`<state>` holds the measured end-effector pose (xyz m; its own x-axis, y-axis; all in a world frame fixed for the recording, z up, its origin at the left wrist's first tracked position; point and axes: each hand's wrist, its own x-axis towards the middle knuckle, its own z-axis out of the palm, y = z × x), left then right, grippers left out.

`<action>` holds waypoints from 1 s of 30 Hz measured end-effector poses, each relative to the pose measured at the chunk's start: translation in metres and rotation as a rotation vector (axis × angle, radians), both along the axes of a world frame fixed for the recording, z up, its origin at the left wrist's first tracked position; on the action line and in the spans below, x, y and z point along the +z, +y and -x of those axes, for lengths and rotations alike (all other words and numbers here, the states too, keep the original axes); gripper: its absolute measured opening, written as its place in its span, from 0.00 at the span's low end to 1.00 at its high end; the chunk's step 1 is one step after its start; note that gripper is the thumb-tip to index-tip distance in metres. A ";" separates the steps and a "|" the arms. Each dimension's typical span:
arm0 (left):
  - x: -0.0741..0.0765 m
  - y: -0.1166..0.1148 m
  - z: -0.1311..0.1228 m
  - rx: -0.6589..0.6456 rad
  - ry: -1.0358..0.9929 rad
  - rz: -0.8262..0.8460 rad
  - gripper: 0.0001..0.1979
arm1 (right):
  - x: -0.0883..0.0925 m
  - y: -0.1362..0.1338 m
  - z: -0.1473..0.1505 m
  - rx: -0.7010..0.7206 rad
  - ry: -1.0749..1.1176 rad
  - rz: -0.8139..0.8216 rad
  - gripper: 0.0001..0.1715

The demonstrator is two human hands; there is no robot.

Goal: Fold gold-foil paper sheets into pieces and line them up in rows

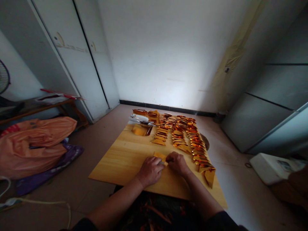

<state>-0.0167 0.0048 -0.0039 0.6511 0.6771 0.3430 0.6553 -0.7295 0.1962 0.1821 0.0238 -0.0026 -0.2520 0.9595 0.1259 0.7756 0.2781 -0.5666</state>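
Observation:
A small gold paper sheet [160,156] lies on the wooden board [125,157] near its front edge. My left hand [150,171] has its fingers curled down on the paper's near side. My right hand [177,163] presses closed fingers on the paper's right edge; both hands pinch it. Rows of folded gold paper pieces [183,134] run along the board's right and far parts. A stack of flat gold sheets [141,128] sits at the board's far left corner.
An orange plastic bag [33,144] over a purple bag lies on the floor at left. White closet doors [79,54] stand behind it. A white box [271,166] rests on the floor at right, near grey panels.

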 end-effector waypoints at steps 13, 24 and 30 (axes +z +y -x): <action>0.003 0.017 -0.003 0.157 -0.128 0.086 0.04 | 0.008 -0.024 0.010 0.222 -0.186 -0.163 0.14; -0.006 0.030 0.005 0.127 -0.169 0.318 0.08 | -0.010 -0.007 -0.010 0.306 -0.114 -0.324 0.07; -0.008 0.035 0.007 0.116 -0.157 0.324 0.09 | -0.013 -0.006 -0.009 0.287 -0.129 -0.341 0.08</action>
<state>-0.0238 0.0395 -0.0119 0.5205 0.8328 0.1885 0.6731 -0.5360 0.5096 0.1909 0.0175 -0.0154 -0.5358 0.7579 0.3722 0.6981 0.6456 -0.3096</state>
